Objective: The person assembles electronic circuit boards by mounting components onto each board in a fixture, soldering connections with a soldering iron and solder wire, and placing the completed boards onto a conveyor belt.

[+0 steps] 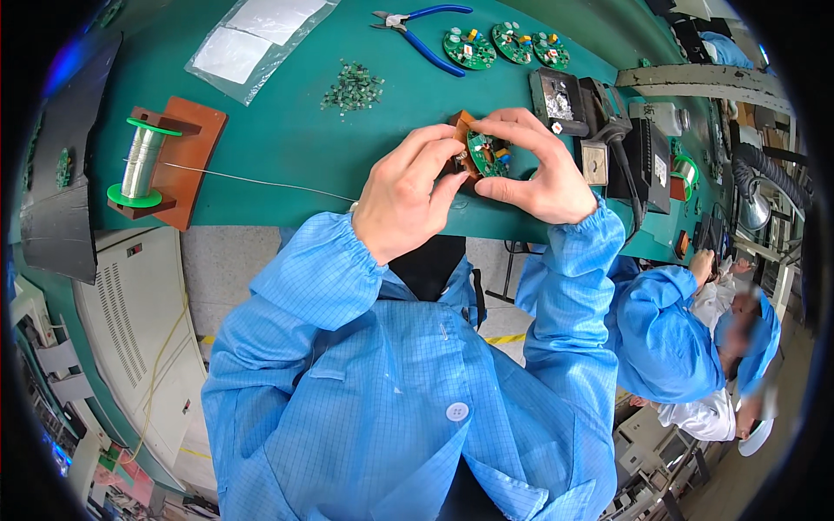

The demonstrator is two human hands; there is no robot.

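Right hand [543, 171] holds a round green board [480, 149] between thumb and fingers, beside a brown block [461, 122] near the table's [287, 165] front edge. Left hand [401, 195] is close on its left, fingers narrow; I cannot tell what they grip. Farther, there lie a heap of green chips [353, 88], then blue pliers [397, 20] and three similar boards [469, 52].

The left forearm [326, 265] and right forearm [575, 273] reach up and inward. The left grip [404, 195] curls its fingers toward the thumb; the right grip [549, 178] faces it closely, fingers arched above a lower thumb.
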